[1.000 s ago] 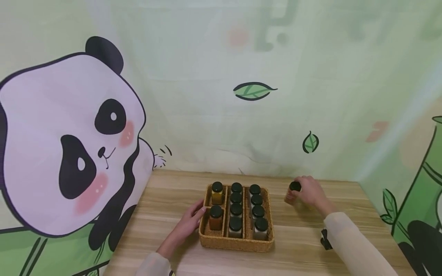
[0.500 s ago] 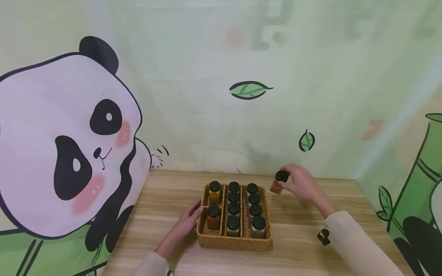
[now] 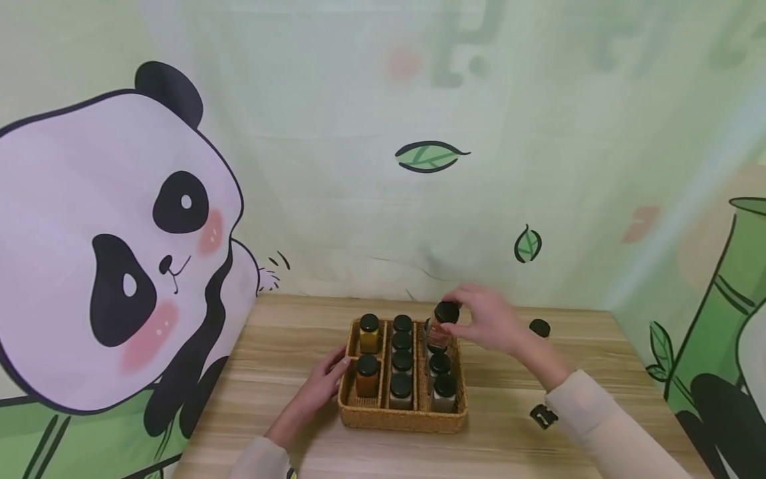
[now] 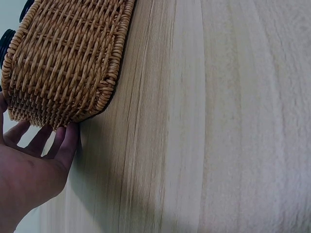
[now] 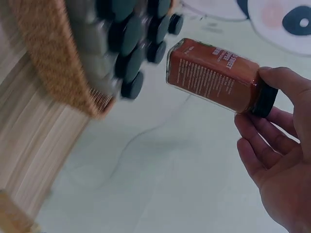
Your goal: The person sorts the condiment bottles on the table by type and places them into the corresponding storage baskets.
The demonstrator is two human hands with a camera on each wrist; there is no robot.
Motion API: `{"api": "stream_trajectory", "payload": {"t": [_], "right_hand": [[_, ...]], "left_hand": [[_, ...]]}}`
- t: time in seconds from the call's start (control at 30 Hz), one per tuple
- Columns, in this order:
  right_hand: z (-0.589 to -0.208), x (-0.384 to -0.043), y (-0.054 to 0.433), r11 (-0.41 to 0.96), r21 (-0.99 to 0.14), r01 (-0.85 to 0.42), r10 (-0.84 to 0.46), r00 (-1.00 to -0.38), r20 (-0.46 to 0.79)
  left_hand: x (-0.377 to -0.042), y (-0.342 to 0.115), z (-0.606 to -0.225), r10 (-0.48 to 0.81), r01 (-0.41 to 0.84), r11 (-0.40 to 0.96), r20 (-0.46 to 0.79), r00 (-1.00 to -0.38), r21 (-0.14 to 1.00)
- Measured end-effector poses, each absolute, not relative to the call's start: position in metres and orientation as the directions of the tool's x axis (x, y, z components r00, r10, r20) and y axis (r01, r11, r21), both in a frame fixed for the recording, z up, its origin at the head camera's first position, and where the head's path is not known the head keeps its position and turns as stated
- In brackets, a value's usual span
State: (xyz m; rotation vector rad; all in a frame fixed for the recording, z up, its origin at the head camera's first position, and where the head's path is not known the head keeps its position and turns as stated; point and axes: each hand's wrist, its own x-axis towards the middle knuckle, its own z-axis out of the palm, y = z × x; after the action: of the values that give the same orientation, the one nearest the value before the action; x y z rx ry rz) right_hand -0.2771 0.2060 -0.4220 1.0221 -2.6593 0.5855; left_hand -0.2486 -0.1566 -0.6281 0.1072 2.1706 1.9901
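A wicker basket with dividers stands on the wooden table, holding several black-capped spice jars. My right hand pinches the black cap of a glass jar of red spice, tilted over the back of the basket's right compartment. In the right wrist view, this printed jar has its base toward the basket, thumb and fingers at the cap. My left hand touches the basket's left side. The left wrist view has its fingertips against the woven wall.
Right of the basket, another black-capped jar stands partly behind my right forearm. A small black object lies nearer on the table, beside my sleeve. Behind the table hangs a green panda-print backdrop.
My right hand has lifted the red spice jar from the table right of the basket and carried it left, over the right compartment. My left hand stays at the basket's side.
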Motion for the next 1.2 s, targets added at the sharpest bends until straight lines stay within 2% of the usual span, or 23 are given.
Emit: {"api": "stream_trajectory", "payload": {"t": [0.27, 0.47, 0.8, 1.2], "right_hand": [[-0.417, -0.254, 0.168, 0.579, -0.309, -0.754, -0.684, -0.656, 0.32], [-0.426, -0.241, 0.143, 0.532, -0.342, -0.775, -0.72, -0.626, 0.298], [-0.452, -0.226, 0.111, 0.51, -0.397, -0.763, -0.741, -0.624, 0.249], [-0.482, -0.224, 0.095, 0.503, -0.353, -0.789, -0.75, -0.602, 0.275]], "left_hand": [[-0.249, -0.158, -0.627, 0.184, -0.078, 0.109, -0.097, -0.978, 0.991], [-0.25, -0.157, -0.627, 0.191, -0.076, 0.094, -0.093, -0.977, 0.993], [-0.249, -0.154, -0.628, 0.185, -0.062, 0.073, -0.074, -0.98, 0.995], [-0.248, -0.154, -0.627, 0.174, -0.057, 0.071, -0.068, -0.982, 0.996]]}}
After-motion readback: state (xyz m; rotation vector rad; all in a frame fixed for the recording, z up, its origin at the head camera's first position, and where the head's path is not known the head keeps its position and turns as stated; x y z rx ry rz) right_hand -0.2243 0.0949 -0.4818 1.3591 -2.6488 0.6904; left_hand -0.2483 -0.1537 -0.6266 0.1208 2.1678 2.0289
